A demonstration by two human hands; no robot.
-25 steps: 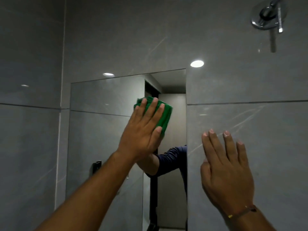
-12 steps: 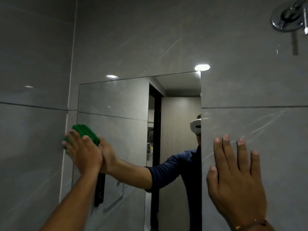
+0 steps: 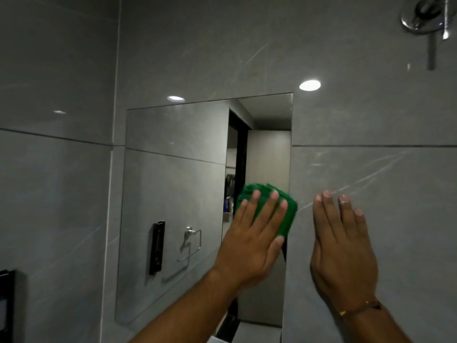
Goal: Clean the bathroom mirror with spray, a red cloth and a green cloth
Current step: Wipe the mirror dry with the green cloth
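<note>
The frameless mirror is fixed flat to the grey tiled wall. My left hand presses a folded green cloth flat against the mirror's right edge, fingers spread over it. My right hand lies open and flat on the wall tile just right of the mirror, holding nothing. A thin bracelet circles that wrist. The spray and the red cloth are out of view.
A chrome shower valve juts from the wall at the top right. A black fixture sits at the lower left edge. The mirror reflects a doorway, a towel ring and a black holder.
My left hand has swept the green cloth from the mirror's left edge across to its right edge, lower than a second ago. My right hand has stayed flat on the tile.
</note>
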